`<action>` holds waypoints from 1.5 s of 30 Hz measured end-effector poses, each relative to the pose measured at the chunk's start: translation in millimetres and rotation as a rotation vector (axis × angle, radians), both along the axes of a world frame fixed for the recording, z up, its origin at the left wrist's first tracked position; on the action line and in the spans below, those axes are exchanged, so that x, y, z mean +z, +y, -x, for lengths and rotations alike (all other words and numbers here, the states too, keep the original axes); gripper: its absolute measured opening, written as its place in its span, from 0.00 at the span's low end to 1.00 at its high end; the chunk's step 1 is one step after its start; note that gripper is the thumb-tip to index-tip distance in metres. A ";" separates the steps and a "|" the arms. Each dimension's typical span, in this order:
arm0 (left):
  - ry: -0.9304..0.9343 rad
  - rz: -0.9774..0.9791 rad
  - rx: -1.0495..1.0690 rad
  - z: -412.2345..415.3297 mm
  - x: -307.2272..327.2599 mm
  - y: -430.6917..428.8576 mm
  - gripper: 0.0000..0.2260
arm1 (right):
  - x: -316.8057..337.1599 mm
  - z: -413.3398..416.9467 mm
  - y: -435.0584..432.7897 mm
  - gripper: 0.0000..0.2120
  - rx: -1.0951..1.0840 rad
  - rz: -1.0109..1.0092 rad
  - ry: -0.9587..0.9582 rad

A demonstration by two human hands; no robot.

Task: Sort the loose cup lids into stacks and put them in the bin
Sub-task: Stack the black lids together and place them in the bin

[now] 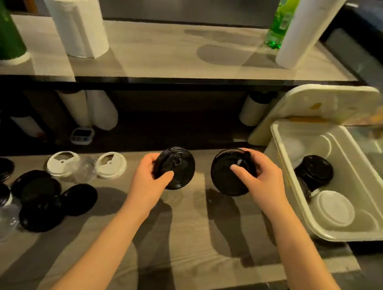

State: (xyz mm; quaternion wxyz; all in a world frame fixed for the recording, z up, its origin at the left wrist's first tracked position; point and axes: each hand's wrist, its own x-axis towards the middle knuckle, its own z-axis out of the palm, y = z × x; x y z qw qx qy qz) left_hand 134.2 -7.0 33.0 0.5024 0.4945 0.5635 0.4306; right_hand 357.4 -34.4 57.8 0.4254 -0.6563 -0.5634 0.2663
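While each hand holds black lids up on edge above the surface [196, 244], the two lots stand side by side, just apart. The left hand [150, 178] curls its fingers [165, 176] round what looks like a short stack of lids [178, 167]. The right hand [264, 179] clamps a single lid [225, 176]. The bin [364, 188] lies just right of the right hand, so that hand is the nearer for the drop. Loose lids [40, 199] lie well off to the left.
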 end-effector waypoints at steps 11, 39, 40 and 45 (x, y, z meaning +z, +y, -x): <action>0.113 -0.108 -0.187 -140.0 31.6 6.4 0.18 | 11.6 -160.3 1.0 0.11 -0.142 0.038 -0.198; 0.103 -0.044 -0.053 -221.1 28.6 -13.4 0.19 | -41.7 -230.7 38.0 0.20 0.378 0.260 -1.036; 0.101 -0.041 -0.058 -224.5 29.5 -11.1 0.20 | -36.6 -233.9 36.4 0.21 0.333 0.224 -0.941; 0.110 -0.093 -0.196 -249.6 36.0 3.7 0.17 | 4.0 -241.7 29.5 0.17 0.196 0.058 -0.022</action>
